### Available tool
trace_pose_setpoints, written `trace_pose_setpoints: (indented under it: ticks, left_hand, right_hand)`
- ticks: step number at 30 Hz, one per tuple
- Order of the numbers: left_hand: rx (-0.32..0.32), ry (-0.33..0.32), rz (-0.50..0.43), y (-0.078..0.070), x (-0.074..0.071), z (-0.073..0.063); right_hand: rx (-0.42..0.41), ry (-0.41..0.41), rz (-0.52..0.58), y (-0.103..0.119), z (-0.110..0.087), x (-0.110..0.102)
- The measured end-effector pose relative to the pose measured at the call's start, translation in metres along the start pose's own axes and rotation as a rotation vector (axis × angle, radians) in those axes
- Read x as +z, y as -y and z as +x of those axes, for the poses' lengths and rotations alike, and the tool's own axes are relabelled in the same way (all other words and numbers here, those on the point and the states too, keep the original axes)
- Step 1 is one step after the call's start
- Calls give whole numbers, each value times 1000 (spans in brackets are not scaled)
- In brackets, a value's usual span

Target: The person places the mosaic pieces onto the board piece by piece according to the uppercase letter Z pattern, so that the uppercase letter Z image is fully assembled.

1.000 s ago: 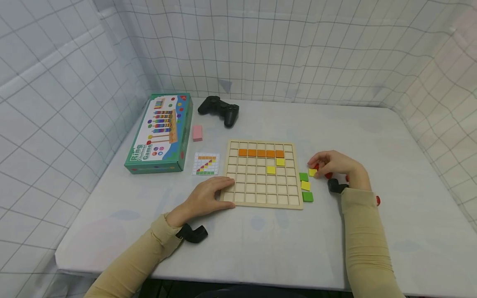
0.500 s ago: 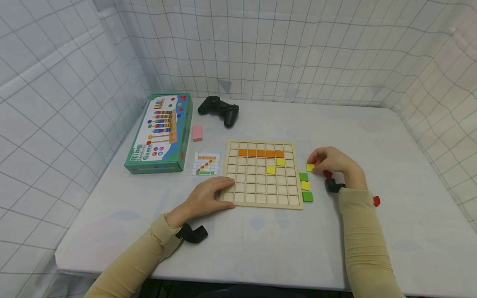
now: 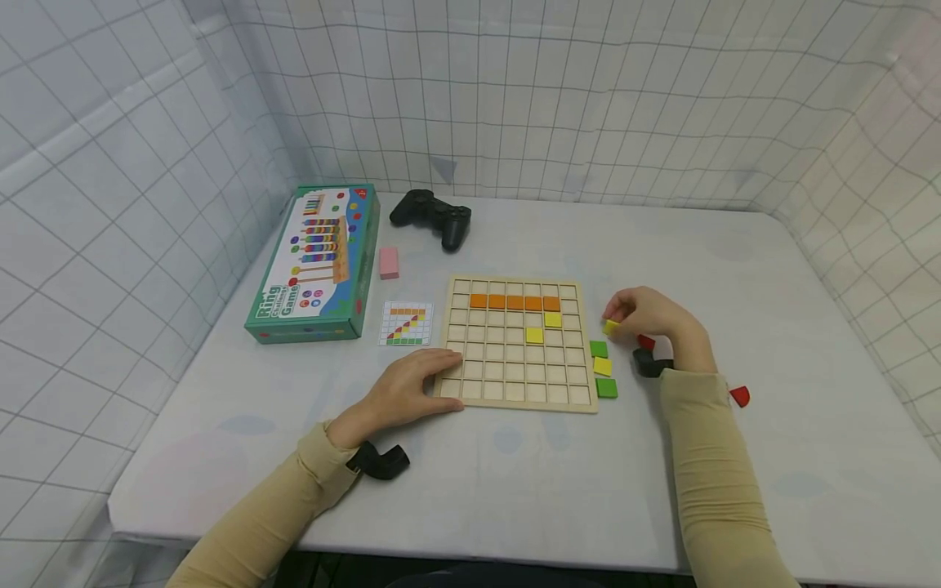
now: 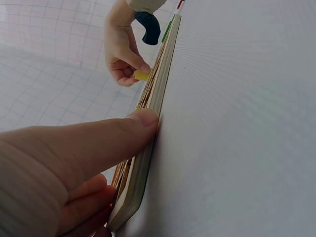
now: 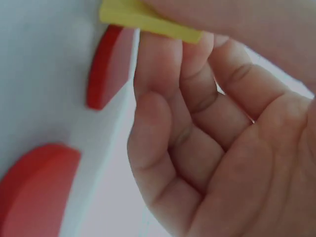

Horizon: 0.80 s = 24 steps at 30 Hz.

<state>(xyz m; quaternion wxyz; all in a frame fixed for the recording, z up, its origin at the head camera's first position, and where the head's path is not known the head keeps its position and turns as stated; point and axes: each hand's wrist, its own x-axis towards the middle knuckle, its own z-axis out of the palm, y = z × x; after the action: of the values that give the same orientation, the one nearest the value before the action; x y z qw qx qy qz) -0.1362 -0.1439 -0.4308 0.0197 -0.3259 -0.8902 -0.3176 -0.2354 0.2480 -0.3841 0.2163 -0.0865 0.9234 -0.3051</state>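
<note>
A wooden grid board (image 3: 515, 371) lies on the table with a row of orange squares (image 3: 515, 302) and two yellow squares (image 3: 534, 336) set in it. My left hand (image 3: 404, 388) holds the board's near left corner, its thumb against the front edge and its fingers at the left side. To the right of the board, my right hand (image 3: 654, 314) pinches a yellow square tile (image 5: 143, 19) between thumb and fingers; the tile looks tilted. Red rounded pieces (image 5: 37, 190) lie near that hand, one partly behind the wrist in the head view.
Two green tiles (image 3: 606, 388) and a yellow tile (image 3: 602, 367) line the board's right edge. A pattern card (image 3: 407, 323) lies on the left. Behind it are a pink block (image 3: 389, 263), a green game box (image 3: 312, 261) and a black game controller (image 3: 431, 217).
My right hand has drawn slightly left and away from me, and the yellow tile has shifted left and tilted up in its fingers. My left hand and the board have stayed put.
</note>
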Motion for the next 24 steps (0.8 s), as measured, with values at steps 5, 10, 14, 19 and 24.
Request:
trace_pose_setpoints:
  ticks: [5,10,14,19,24]
  left_hand:
    - [-4,0,1,0,0,0]
    - [-8,1,2,0,0,0]
    - [-7,2,6,0,0,0]
    - [-2,1,7,0,0,0]
    - [-1,3,4,0,0,0]
  right_hand:
    - [-46,-40,-19,13,1,-1]
    - [-93,-60,-3,32,2,4]
    - [-173,-47,8,47,4,12]
    - [-262,-5,43,63,7,26]
    - [-328,43,78,76,9,40]
